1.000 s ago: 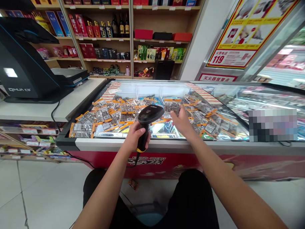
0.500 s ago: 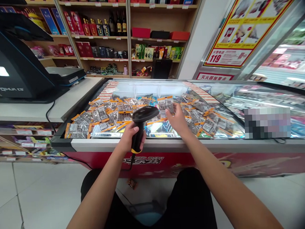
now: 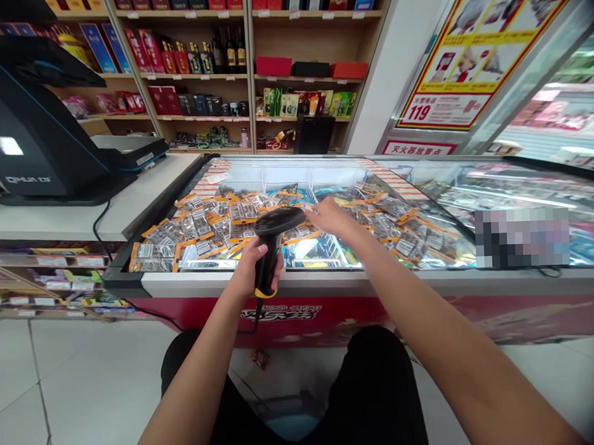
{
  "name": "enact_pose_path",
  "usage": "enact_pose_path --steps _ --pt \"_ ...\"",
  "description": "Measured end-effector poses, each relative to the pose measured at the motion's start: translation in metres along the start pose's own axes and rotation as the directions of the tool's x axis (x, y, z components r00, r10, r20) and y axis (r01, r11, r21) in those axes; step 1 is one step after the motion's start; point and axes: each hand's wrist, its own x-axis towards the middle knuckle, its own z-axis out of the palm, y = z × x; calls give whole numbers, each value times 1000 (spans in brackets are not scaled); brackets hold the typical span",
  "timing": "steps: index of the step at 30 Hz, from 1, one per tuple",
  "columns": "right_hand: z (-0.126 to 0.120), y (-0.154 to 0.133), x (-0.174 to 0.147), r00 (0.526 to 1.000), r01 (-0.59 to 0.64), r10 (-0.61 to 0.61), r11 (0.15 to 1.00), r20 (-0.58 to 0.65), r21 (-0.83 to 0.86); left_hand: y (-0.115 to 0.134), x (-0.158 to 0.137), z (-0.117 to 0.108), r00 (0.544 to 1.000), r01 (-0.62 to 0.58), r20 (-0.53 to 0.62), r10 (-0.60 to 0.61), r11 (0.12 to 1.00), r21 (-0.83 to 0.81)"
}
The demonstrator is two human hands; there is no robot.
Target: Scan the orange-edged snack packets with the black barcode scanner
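My left hand (image 3: 252, 268) is wrapped around the grip of a black barcode scanner (image 3: 280, 218) with a yellow band at its base. The scanner is upright above the freezer's glass top, its head tilted to the right. Beside that head is my right hand (image 3: 330, 216), its fingers bent and drawn together, pointing left. Whatever these fingers hold, if anything, cannot be made out. Small clear packets with orange edges (image 3: 198, 223) lie spread over the glass to the left of the scanner. More such packets (image 3: 409, 244) lie to the right of my right hand.
The chest freezer (image 3: 172, 284) has a white rim and red front. A white counter (image 3: 144, 182) at the left bears a black scale (image 3: 55, 146). Shelves of bottles and boxes (image 3: 198, 54) stand behind. One small packet (image 3: 260, 359) lies on the floor.
My right hand has moved left to the scanner's head. The packet that was at its fingers no longer shows in that spot. My left hand keeps the scanner nearly still.
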Motion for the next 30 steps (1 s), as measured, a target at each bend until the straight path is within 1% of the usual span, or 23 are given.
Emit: enact_pose_path --steps 1,3,5,7,9,11,14,15,17,20,22,24,26,28,30 --pt "-4 8 -2 998 -52 49 996 -35 -76 0 0 0 1000 2 1 -2 1000 -4" --pt "-12 26 -5 982 -173 152 961 -108 -217 0 -1 1 1000 5 9 -5 1000 -13" --pt "-17 44 -10 968 -244 217 930 -125 -276 1 -1 2 1000 9 11 -9 1000 -12" --pt "-17 56 -15 973 -228 207 930 -103 -286 2 -2 3 1000 11 0 -11 1000 -9" --pt "-15 60 -18 986 -162 145 949 -82 -271 4 -2 5 1000 12 -9 -12 1000 -5" --pt "-12 60 -20 994 -106 95 960 -54 -259 4 -3 5 1000 12 -13 -12 1000 -3" --pt "-12 57 -17 997 -67 71 969 10 -236 5 -3 5 1000 15 -13 -15 1000 10" --pt "-14 57 -16 997 -67 70 976 8 -208 4 -3 5 1000 17 -13 -17 1000 16" --pt "-18 57 -12 995 -93 89 988 -41 -121 4 -3 4 1000 21 -9 -21 999 28" --pt "-24 56 -9 974 -183 187 982 -129 46 2 -3 3 1000 26 -10 -25 999 38" --pt "-26 54 -10 950 -209 246 959 -195 192 0 -3 2 999 31 -12 -30 998 59" --pt "-28 51 -13 919 -173 278 921 -279 349 -2 -3 0 999 35 -11 -34 995 90" --pt "-28 47 -16 896 -122 298 878 -329 463 -3 -3 -1 999 36 3 -37 993 108" --pt "-29 41 -19 893 -99 309 844 -327 527 -3 -4 -2 999 38 32 -42 993 107" --pt "-28 33 -21 905 -75 291 827 -311 558 -2 -4 -2 996 47 68 -54 994 103"
